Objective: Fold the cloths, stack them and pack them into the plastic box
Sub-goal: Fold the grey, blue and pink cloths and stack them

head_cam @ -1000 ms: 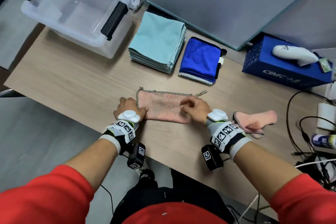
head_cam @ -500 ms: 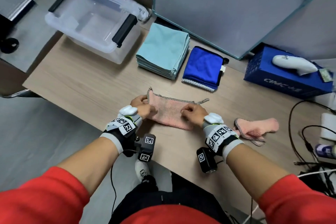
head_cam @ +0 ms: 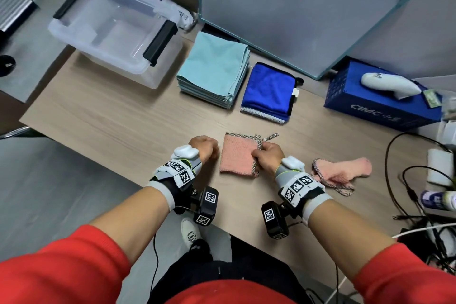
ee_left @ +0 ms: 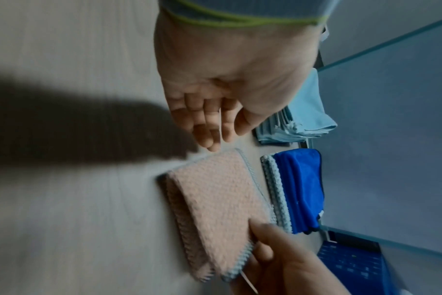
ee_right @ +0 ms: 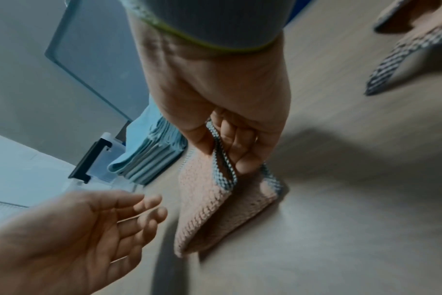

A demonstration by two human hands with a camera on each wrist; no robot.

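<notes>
On the table (head_cam: 103,116), just in front of the blue cloth (head_cam: 267,92), the folded pink cloth (head_cam: 238,155) has its checked right edge pinched by the right hand (head_cam: 269,158), while the left hand (head_cam: 203,147), palm down with loosely curled fingers holding nothing, hovers just left of it.

A wooden table (head_cam: 103,118) stands on grey floor (head_cam: 49,192).
</notes>
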